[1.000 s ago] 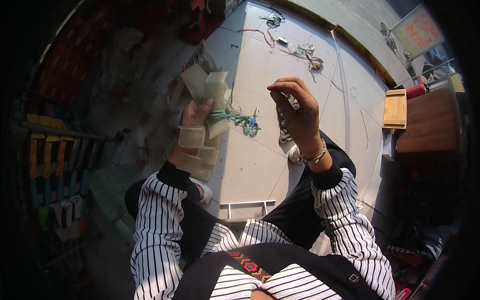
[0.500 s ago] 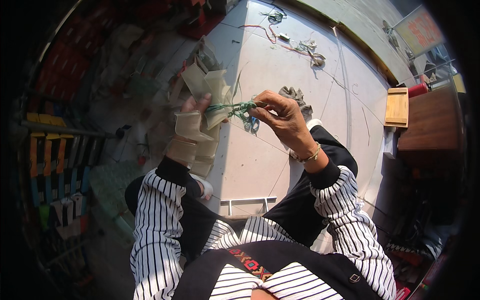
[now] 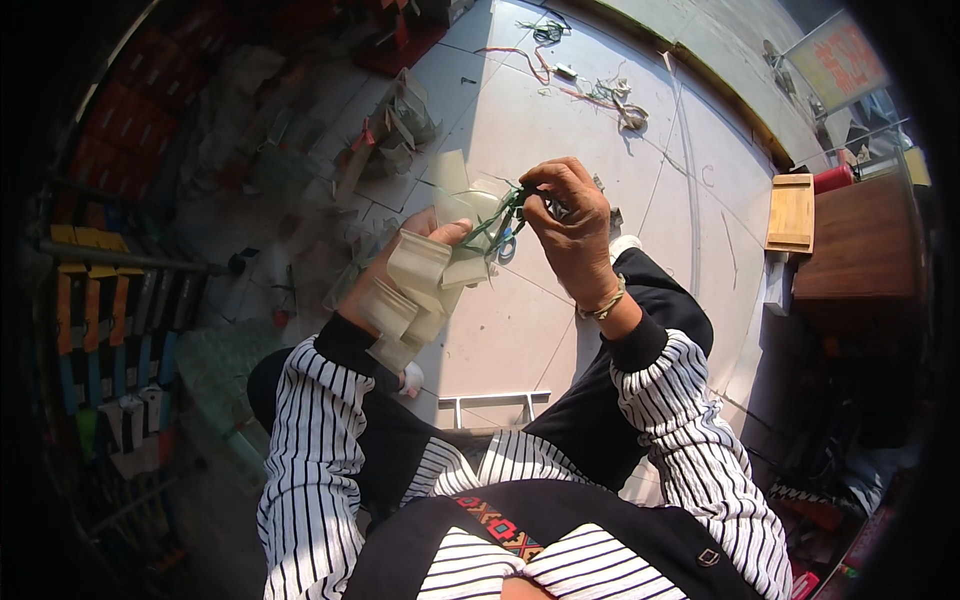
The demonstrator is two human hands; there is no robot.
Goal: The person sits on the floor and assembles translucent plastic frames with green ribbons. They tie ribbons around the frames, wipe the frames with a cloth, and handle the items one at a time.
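Observation:
My left hand [image 3: 422, 228] is closed around a bundle of curved, translucent cream plastic pieces [image 3: 418, 266], its thumb lying across them. The pieces fan out above and below the fingers, over the edge between shade and sunlight. A tangled green cord [image 3: 511, 212] runs from the bundle to my right hand [image 3: 572, 225], which pinches it between thumb and fingertips. How the cord joins the pieces is hidden. Just below the cord, a blue loop-shaped thing [image 3: 508, 247] shows on or above the floor.
More such plastic pieces [image 3: 402, 118] lie in a pile at the far left. Loose cords [image 3: 548, 33] and a red strand are on the tiles ahead. Boxed tools [image 3: 110, 330] hang at left. A wooden cabinet [image 3: 858, 240] stands at right. A metal frame [image 3: 494, 398] sits between my legs.
My left hand has shifted right with the plastic bundle, which has tilted. The right hand has turned and risen slightly, with the green cord still pinched; the cord now slants up toward it.

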